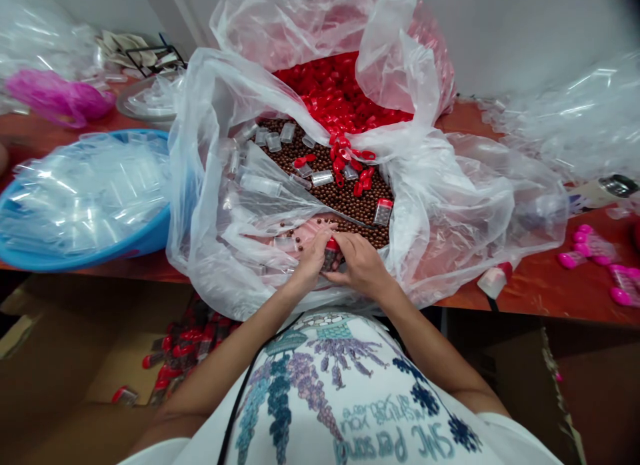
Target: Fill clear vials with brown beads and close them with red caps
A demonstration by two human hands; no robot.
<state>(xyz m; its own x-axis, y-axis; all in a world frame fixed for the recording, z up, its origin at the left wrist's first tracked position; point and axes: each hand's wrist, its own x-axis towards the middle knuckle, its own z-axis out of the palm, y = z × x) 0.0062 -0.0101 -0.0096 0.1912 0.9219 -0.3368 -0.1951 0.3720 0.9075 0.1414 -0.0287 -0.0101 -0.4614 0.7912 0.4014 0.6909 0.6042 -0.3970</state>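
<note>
My left hand [313, 255] and my right hand [361, 263] meet at the near edge of a big clear plastic bag [210, 185]. Between them they grip a small clear tube [331, 253] filled with brown balls and topped with a red cap. Just beyond lies a heap of small brown balls [345, 195] with several empty clear tubes [323, 178] and loose red caps [343, 159] on it. One capped, filled tube [383, 211] stands in the heap. Behind it a second bag holds a mass of red caps [335, 91].
A blue tub [100, 248] lined with plastic holds clear tubes at left. Below the table's edge a cardboard box [60, 358] holds several filled red-capped tubes [185, 348]. Pink-capped pieces [595, 251] lie on the red-brown table [540, 291] at right. A pink bag [60, 98] sits far left.
</note>
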